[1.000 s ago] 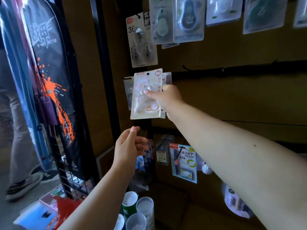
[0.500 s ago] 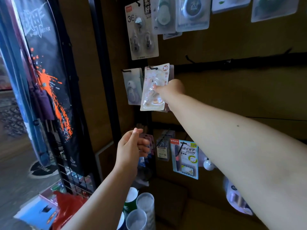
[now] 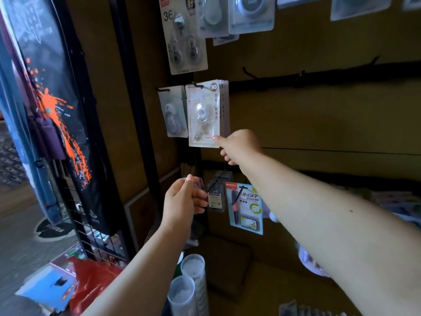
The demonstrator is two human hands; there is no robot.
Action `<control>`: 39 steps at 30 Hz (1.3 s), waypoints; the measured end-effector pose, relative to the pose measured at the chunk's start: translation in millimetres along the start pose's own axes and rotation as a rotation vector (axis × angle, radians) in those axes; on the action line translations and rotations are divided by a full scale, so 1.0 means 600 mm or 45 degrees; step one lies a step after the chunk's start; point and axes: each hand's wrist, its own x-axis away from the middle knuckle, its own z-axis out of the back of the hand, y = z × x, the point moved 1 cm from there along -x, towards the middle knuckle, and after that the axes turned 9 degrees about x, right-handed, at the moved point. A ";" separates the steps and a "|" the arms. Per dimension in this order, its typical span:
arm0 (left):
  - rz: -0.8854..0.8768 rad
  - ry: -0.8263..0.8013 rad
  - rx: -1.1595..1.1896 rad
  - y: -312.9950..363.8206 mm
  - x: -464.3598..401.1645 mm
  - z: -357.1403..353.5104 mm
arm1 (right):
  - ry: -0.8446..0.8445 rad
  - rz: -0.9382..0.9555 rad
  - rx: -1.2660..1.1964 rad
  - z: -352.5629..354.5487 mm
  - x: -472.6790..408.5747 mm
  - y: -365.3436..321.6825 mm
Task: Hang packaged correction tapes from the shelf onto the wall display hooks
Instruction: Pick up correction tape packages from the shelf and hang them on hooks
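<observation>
A clear correction tape pack (image 3: 203,112) marked "30" hangs on a black wall hook (image 3: 196,84), in front of several like packs on the same hook. My right hand (image 3: 240,144) reaches up from the right; its thumb tip touches the pack's lower right corner, and its other fingers hang curled below the pack's bottom edge. My left hand (image 3: 182,201) hovers lower down with loosely curled fingers and holds nothing. Another tape pack (image 3: 174,110) hangs on the hook just to the left.
More tape packs (image 3: 184,35) hang above. A black rail (image 3: 319,76) to the right carries bare hooks. A pen pack (image 3: 246,207) and small cards hang below my right arm. Cups (image 3: 192,265) stand at the bottom. A black bag with orange splashes (image 3: 57,115) hangs left.
The pack went onto the hook and now hangs straight. My right hand let go of its middle and slid down to its lower corner. The left hand stayed put.
</observation>
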 end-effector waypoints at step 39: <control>0.767 -0.253 -0.562 -0.415 0.135 -0.079 | -0.293 -1.007 0.413 0.024 0.285 0.707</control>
